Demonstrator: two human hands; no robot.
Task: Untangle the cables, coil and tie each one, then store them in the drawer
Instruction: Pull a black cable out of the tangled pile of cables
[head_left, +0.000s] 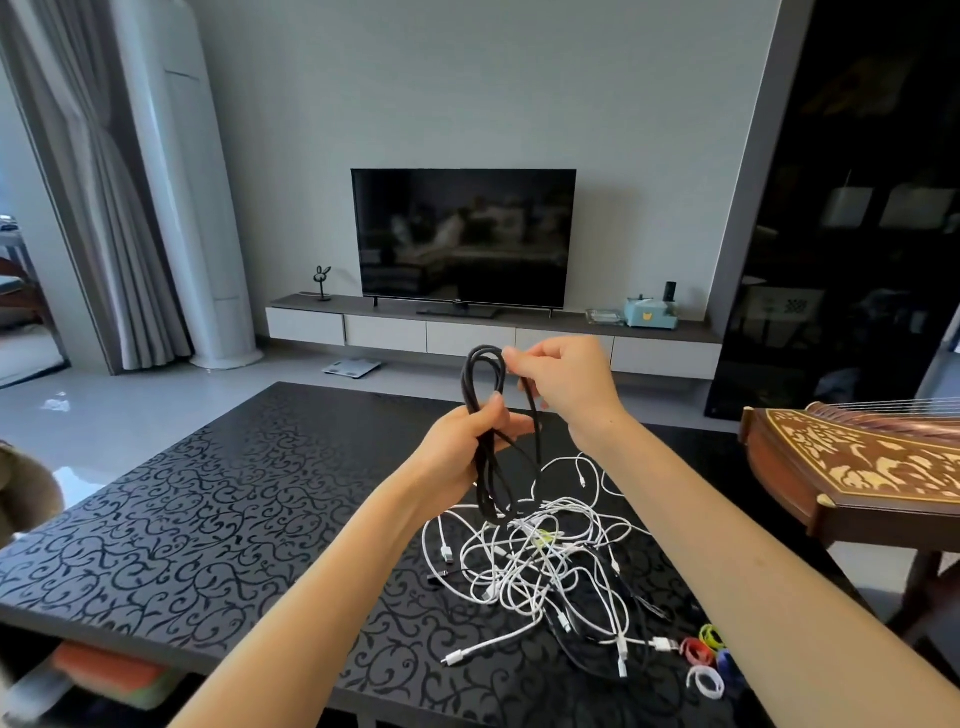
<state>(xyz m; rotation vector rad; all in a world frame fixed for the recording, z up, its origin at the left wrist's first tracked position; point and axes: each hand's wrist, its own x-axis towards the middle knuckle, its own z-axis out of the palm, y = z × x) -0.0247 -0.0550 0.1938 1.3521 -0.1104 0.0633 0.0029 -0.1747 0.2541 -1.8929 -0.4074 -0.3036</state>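
Thin, matte black cable (487, 467) hangs in long doubled loops above the white cable tangle (540, 566) on the surface (208, 493). The left hand (457, 447) has its grip clamped round the cable's middle, and the right hand (566, 384) has its grip pinching a strand.

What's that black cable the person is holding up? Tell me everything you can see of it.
The black cable is a thin, matte cord gathered into several long loops, held upright above the table. The left hand grips the loops around their middle; the right hand pinches a strand near the top. Its lower loops hang down to the tangle of white cables and seem to touch it. No tie is on it; its plugs cannot be made out.
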